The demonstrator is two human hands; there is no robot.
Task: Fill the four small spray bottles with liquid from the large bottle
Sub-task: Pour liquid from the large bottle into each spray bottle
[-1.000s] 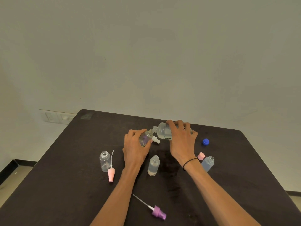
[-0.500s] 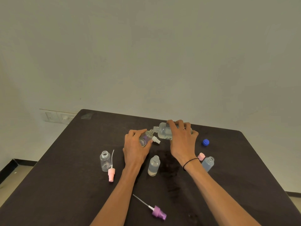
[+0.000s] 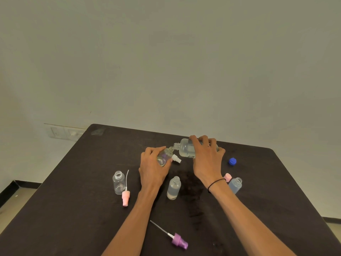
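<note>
Head: left hand (image 3: pixel 153 167) grips small bottle (image 3: pixel 164 156), right hand (image 3: pixel 206 159) large bottle (image 3: pixel 186 149); stream possibly hidden.

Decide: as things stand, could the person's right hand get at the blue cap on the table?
Probably not yet: the right hand grips the tilted large bottle. The blue cap lies uncovered just beside it.

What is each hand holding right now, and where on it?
Left hand grips a small bottle around its body; right hand grips the large bottle around its middle.
</note>
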